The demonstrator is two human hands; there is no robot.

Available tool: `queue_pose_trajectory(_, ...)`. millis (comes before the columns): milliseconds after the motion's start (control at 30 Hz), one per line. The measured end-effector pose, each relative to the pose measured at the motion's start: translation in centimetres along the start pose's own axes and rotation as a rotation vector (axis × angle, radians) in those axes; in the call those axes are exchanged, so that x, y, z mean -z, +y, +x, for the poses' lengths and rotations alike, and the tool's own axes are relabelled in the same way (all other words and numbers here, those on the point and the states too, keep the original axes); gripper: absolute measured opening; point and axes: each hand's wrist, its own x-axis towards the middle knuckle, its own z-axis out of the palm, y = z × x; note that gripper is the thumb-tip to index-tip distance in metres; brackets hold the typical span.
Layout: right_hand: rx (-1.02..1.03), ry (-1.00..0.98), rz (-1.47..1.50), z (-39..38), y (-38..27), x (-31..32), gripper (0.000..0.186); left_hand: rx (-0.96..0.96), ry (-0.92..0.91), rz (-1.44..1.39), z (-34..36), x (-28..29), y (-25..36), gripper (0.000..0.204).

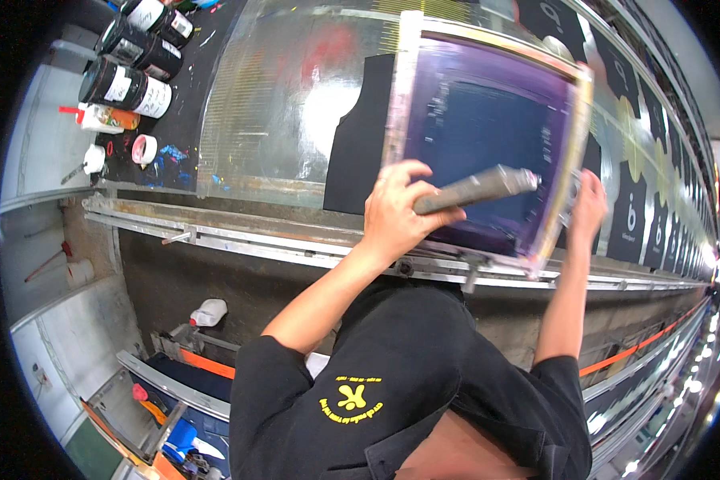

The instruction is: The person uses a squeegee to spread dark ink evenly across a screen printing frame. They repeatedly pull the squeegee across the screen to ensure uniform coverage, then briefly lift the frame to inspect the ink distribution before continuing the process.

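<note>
A silk-screen printing frame [402,104] with purple-edged mesh is held tilted over the long printing table. My left hand [398,206] is closed around one end of a squeegee [488,189], which lies slantwise across the mesh. The same hand is against the frame's near left corner; whether it also grips the frame I cannot tell. My right hand [588,206], slightly blurred, is closed at the frame's right edge. Under the frame, a black cut fabric piece [364,136] shows on the left.
Black ink jars [128,86], a squeeze bottle [108,118] and a small pink-rimmed cup [144,150] stand at the table's left end. Printed black pieces [628,212] run off to the right. A metal rail [296,244] edges the table, and a white bottle [209,312] lies lower left.
</note>
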Motion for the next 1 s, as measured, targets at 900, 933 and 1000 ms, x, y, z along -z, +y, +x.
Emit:
queue_pose_trajectory(900, -0.376, 1.388, 0.546, -43.7, 1.3, 47.3, 0.027, 0.337, -1.193, -0.925, -9.1, -18.7, 36.7, 0.088)
queue_pose_trajectory(933, -0.391, 1.46, 0.525, -46.6, -0.1, 49.9, 0.026, 0.269, -1.238, -0.885, -11.3, -18.8, 40.7, 0.088)
queue_pose_trajectory(1000, -0.368, 1.589, 0.505, -52.4, 0.6, 50.3, 0.025, 0.051, -1.463, -0.879, -15.4, -20.3, 42.7, 0.09)
